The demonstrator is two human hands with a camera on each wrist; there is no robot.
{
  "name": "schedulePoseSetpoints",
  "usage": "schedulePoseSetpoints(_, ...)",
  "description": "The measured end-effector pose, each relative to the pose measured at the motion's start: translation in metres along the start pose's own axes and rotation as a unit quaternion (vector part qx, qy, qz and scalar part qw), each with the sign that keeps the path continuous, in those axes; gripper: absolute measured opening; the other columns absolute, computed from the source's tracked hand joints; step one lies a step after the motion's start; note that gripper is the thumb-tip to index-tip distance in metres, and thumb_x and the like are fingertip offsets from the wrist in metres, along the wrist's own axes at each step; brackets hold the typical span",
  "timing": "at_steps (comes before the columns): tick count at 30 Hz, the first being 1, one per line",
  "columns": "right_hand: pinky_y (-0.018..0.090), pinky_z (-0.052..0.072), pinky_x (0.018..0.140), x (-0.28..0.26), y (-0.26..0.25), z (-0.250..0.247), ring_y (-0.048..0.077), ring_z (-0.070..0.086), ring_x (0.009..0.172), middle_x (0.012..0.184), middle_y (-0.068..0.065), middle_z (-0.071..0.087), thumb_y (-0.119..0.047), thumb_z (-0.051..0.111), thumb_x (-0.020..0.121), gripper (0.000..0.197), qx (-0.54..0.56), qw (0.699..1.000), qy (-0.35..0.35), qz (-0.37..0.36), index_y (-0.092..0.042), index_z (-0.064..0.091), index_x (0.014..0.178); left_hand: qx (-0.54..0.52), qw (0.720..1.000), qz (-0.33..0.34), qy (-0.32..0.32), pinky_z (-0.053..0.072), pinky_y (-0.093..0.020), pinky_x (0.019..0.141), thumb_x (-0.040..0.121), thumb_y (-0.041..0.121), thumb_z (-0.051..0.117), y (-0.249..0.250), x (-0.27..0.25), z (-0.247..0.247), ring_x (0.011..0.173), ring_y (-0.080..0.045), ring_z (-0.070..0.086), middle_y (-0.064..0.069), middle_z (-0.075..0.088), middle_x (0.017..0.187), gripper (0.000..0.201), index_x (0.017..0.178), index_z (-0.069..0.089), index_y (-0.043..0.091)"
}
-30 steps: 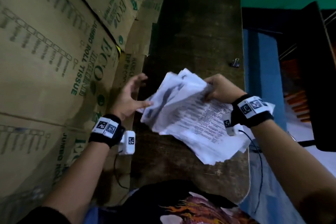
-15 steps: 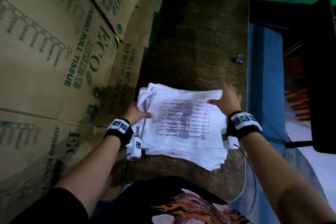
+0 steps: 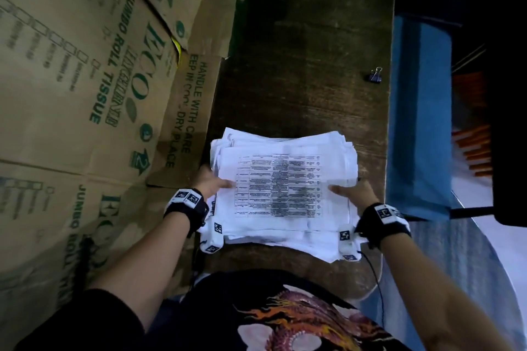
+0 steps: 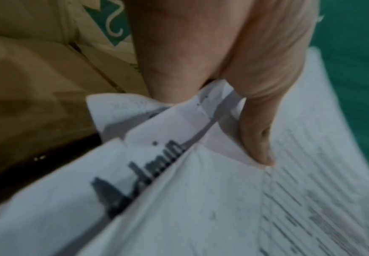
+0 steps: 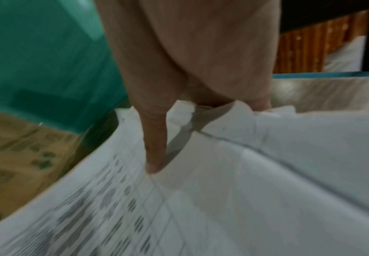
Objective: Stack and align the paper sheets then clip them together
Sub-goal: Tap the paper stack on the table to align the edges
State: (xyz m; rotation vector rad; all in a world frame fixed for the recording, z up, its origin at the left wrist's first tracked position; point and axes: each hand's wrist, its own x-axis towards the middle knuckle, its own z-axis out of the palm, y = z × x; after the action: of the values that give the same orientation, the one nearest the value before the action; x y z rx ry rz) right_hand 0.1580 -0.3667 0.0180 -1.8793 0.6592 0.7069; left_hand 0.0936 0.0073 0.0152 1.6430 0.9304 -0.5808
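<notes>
Head view: paper stack [image 3: 285,188] at 6 o'clock on wooden table [image 3: 313,51], gripped at 9 o'clock by left hand [image 3: 211,182], at 3 o'clock by right hand [image 3: 352,192]; edges ragged. Binder clip [image 3: 376,76] at 2 o'clock, well apart, untouched.

Left wrist view: thumb [image 4: 257,131] over crumpled top sheets, pinching.

Right wrist view: thumb [image 5: 155,147] likewise on top. Probably light, floppy, slippery between sheets; best held at opposite edges.
</notes>
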Motion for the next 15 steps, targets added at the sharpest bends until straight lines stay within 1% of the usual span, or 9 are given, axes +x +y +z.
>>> schedulePoseSetpoints(2,0.052,0.048,0.098,-0.007,0.009,-0.014,0.032,0.068,0.102,0.110,0.016,0.071,-0.031,0.096,0.042,0.076,0.060,0.995,-0.084,0.000,0.000,0.069,0.106,-0.041,0.999,0.019,-0.011,0.053,-0.050,0.092,0.045,0.016,0.095,0.005,-0.010,-0.005,0.093,-0.027,0.070,-0.013,0.073,0.098,0.053,0.091,0.071,0.003)
schedulePoseSetpoints(4,0.057,0.045,0.100,-0.019,0.013,-0.022,0.038,0.065,0.107,0.117,0.022,0.067,-0.016,0.091,0.060,0.060,0.140,0.979,-0.149,0.008,0.001,0.067,0.112,-0.079,0.996,0.034,-0.030,0.052,-0.045,0.092,0.062,0.000,0.085,0.017,-0.029,-0.009,0.090,-0.024,0.070,-0.010,0.075,0.091,0.027,0.086,0.072,0.005)
schedulePoseSetpoints(6,0.053,0.051,0.093,-0.041,0.004,-0.023,0.038,0.065,0.108,0.117,0.023,0.066,0.001,0.077,0.076,0.045,0.189,0.964,-0.185,-0.008,0.004,0.062,0.118,-0.098,0.993,0.035,-0.061,0.049,-0.039,0.093,0.072,-0.007,0.074,0.025,-0.037,-0.010,0.089,-0.023,0.068,-0.006,0.074,0.088,0.019,0.085,0.071,0.006)
schedulePoseSetpoints(7,0.044,0.057,0.082,-0.049,0.000,-0.022,0.033,0.069,0.100,0.108,0.020,0.071,0.006,0.070,0.080,0.034,0.185,0.964,-0.187,-0.034,0.005,0.062,0.113,-0.098,0.993,0.032,-0.061,0.046,-0.036,0.093,0.075,-0.007,0.071,0.028,-0.040,-0.009,0.089,-0.023,0.066,-0.006,0.072,0.087,0.015,0.082,0.070,0.006)
schedulePoseSetpoints(9,0.026,0.057,0.061,-0.056,-0.008,-0.019,0.020,0.074,0.073,0.084,0.014,0.075,0.001,0.075,0.075,0.018,0.135,0.983,-0.114,-0.051,0.003,0.066,0.090,-0.086,0.996,0.030,-0.007,0.043,-0.031,0.086,0.079,-0.006,0.067,0.032,-0.040,-0.002,0.087,-0.024,0.062,-0.008,0.067,0.085,0.011,0.078,0.066,0.005)
schedulePoseSetpoints(10,0.029,0.058,0.064,-0.055,-0.011,-0.018,0.021,0.073,0.070,0.086,0.017,0.075,-0.006,0.082,0.067,0.026,0.122,0.989,-0.074,-0.050,0.003,0.067,0.088,-0.090,0.995,0.037,0.023,0.045,-0.029,0.082,0.078,-0.005,0.067,0.034,-0.038,0.002,0.090,-0.027,0.063,-0.011,0.067,0.088,0.010,0.080,0.066,0.004)
schedulePoseSetpoints(12,0.051,0.057,0.081,-0.054,-0.020,-0.018,0.033,0.072,0.085,0.101,0.021,0.072,-0.009,0.089,0.057,0.048,0.158,0.985,-0.026,-0.065,0.001,0.069,0.100,-0.118,0.990,0.058,0.059,0.053,-0.030,0.077,0.072,0.000,0.071,0.041,-0.041,0.010,0.093,-0.029,0.067,-0.014,0.070,0.094,0.015,0.086,0.069,0.003)
schedulePoseSetpoints(13,0.058,0.054,0.083,-0.053,-0.024,-0.019,0.036,0.071,0.091,0.104,0.020,0.072,-0.007,0.088,0.056,0.053,0.175,0.980,0.010,-0.095,-0.003,0.068,0.105,-0.131,0.986,0.072,0.076,0.056,-0.035,0.080,0.067,0.006,0.074,0.048,-0.045,0.012,0.091,-0.029,0.068,-0.014,0.071,0.094,0.020,0.086,0.070,0.005)
schedulePoseSetpoints(15,0.059,0.054,0.083,-0.058,-0.043,-0.019,0.035,0.070,0.095,0.106,0.015,0.072,-0.005,0.083,0.059,0.052,0.188,0.966,0.064,-0.163,-0.011,0.065,0.108,-0.149,0.974,0.123,0.116,0.057,-0.043,0.083,0.063,0.012,0.076,0.065,-0.055,0.014,0.086,-0.027,0.069,-0.012,0.072,0.092,0.022,0.084,0.069,0.011)
